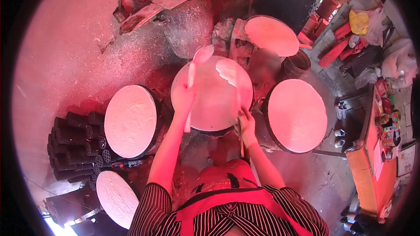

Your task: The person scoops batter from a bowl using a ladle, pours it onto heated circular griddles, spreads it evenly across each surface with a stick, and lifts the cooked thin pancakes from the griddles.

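Observation:
In the middle of the head view is a round griddle (pixel 208 105) with a pale, smooth layer over its top. My left hand (pixel 184 97) is closed around the handle of a ladle (pixel 204 54), whose bowl points away from me over the griddle's far edge. At the griddle's near right edge, my right hand (pixel 246 125) is closed on a thin, stick-like tool (pixel 242 147); its far end blends into the surface, so its kind is unclear. A brighter white patch with a ragged edge (pixel 227 71) lies on the far right of the griddle.
Round pale-topped griddles stand at left (pixel 130 121), right (pixel 297 116), far right (pixel 272 35) and near left (pixel 116 199). Black honeycomb coal briquettes (pixel 72 137) are stacked at left. A bucket (pixel 297 63) and an orange-sided table (pixel 365 168) stand at right. Steam hazes the view.

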Available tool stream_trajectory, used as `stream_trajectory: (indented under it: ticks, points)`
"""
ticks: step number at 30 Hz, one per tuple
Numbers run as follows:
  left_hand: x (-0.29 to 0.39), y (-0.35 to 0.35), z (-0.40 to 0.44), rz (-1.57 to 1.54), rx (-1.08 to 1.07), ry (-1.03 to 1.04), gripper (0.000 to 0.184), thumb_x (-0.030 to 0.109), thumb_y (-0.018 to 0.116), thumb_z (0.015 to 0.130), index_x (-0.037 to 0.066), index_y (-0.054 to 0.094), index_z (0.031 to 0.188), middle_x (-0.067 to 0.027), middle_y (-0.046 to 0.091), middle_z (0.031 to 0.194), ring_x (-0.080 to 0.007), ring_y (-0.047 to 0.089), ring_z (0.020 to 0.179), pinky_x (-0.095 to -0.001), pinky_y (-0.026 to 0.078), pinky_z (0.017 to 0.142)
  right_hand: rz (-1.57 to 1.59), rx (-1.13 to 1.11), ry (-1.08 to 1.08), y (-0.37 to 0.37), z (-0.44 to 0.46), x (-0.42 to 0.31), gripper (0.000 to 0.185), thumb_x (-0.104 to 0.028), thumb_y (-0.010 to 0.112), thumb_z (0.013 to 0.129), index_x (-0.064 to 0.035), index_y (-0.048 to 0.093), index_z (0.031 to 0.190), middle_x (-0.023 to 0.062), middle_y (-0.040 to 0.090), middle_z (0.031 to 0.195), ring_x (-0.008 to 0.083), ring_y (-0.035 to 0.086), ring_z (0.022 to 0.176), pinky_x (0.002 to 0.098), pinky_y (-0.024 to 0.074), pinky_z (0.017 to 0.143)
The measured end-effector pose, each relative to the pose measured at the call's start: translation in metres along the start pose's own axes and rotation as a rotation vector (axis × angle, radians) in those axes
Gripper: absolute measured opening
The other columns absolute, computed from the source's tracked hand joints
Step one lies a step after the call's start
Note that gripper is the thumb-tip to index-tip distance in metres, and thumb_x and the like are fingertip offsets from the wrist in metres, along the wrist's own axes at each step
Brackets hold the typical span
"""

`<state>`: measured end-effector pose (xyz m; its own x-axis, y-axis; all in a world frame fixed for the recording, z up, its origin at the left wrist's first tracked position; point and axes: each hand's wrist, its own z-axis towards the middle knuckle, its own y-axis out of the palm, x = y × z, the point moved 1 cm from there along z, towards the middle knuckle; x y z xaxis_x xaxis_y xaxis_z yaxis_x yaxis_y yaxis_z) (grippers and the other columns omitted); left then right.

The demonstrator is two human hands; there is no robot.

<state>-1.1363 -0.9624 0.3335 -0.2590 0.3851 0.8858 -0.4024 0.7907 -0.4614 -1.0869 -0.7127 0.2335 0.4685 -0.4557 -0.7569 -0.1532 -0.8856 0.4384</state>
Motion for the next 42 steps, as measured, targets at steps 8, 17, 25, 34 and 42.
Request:
stream_trajectory:
  ticks: [8,17,25,34,42]
  points:
    - [-0.062,-0.072,-0.127,-0.743,-0.296,-0.351,0.048,0.045,0.044,0.103,0.004,0.059,0.123,0.0016,0.048,0.073,-0.0044,0.041,0.053,-0.0188,0.033,0.044,-0.055,0.124,-0.099,0.048,-0.007,0.071,0.044,-0.032,0.059,0.099,-0.0308,0.048,0.142,-0.0077,0.036,0.055,0.0070,0.032,0.039,0.0258,0.0259,0.035]
    - [-0.098,-0.112,-0.228,-1.007,-0.356,-0.348,0.081,0.064,0.021,0.102,0.000,0.062,0.076,-0.0002,0.042,0.063,-0.0072,0.035,0.050,-0.0214,0.028,0.044,-0.297,-0.240,0.036,0.036,-0.025,0.000,0.048,-0.024,0.060,0.097,-0.0150,0.050,0.143,-0.0069,0.039,0.059,0.0073,0.032,0.042,0.0251,0.0243,0.041]
    - [-0.123,-0.110,-0.266,-0.731,-0.217,-0.504,0.056,0.041,0.036,0.107,-0.001,0.061,0.081,0.0024,0.042,0.065,-0.0046,0.035,0.055,-0.0206,0.029,0.047,-0.440,-0.214,-0.032,0.013,0.021,0.024,0.050,-0.031,0.056,0.100,-0.0251,0.043,0.148,-0.0061,0.040,0.058,0.0070,0.031,0.039,0.0258,0.0247,0.037]
    - [-0.113,-0.074,-0.296,-0.750,0.014,-0.543,0.042,0.030,0.040,0.107,0.000,0.062,0.087,0.0021,0.046,0.071,-0.0035,0.036,0.058,-0.0189,0.030,0.048,-0.679,-0.416,0.286,-0.019,-0.022,-0.077,0.048,-0.026,0.056,0.100,-0.0200,0.046,0.147,-0.0062,0.039,0.058,0.0063,0.033,0.043,0.0242,0.0254,0.041]
    - [-0.096,-0.023,-0.325,-0.783,0.276,-0.613,0.044,0.036,0.042,0.107,0.001,0.060,0.087,-0.0015,0.050,0.075,-0.0045,0.040,0.061,-0.0183,0.033,0.048,-0.680,-0.499,0.280,-0.009,0.075,-0.093,0.050,-0.026,0.054,0.101,-0.0199,0.042,0.149,-0.0061,0.034,0.057,0.0066,0.030,0.040,0.0252,0.0247,0.039]
